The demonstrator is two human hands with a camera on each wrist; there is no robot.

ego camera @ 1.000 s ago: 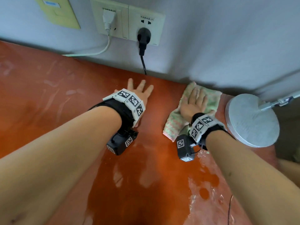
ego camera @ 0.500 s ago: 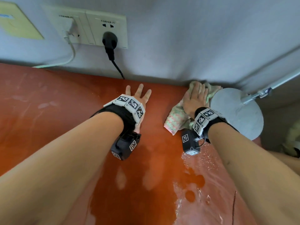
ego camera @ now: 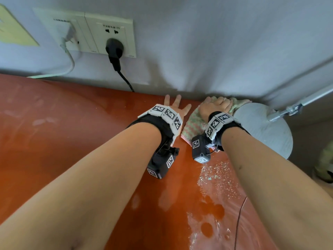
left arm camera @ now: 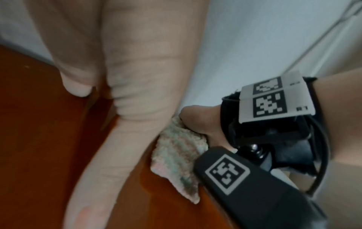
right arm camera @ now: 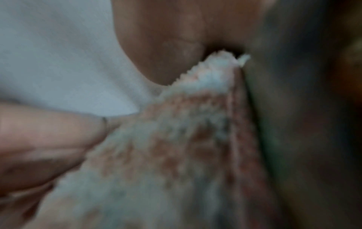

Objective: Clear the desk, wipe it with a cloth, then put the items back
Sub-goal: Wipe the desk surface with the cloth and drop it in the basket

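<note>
A pink-and-green cloth (ego camera: pixel 193 126) lies bunched on the orange-red desk (ego camera: pixel 72 141), against the back wall and beside the lamp base. My right hand (ego camera: pixel 215 106) is on top of it, with bent fingers gripping the bunched fabric. The right wrist view shows the cloth (right arm camera: pixel 166 147) rising between the thumb and a finger, blurred. My left hand (ego camera: pixel 177 107) lies flat on the desk just left of the cloth, fingers spread toward the wall and holding nothing. In the left wrist view the cloth (left arm camera: pixel 176 156) sticks out from under the right hand (left arm camera: pixel 199 120).
A round grey lamp base (ego camera: pixel 264 130) stands right of the cloth, its metal arm (ego camera: pixel 306 101) running off to the right. Wall sockets hold a black plug (ego camera: pixel 114 49) and a white plug (ego camera: pixel 67 36). Wet streaks (ego camera: pixel 216 177) and a thin cable (ego camera: pixel 239 213) lie near me.
My right hand pushed the cloth away to the wall beside the lamp base. Its fingers went from flat to bent, and the cloth bunched up. The left hand stayed flat.
</note>
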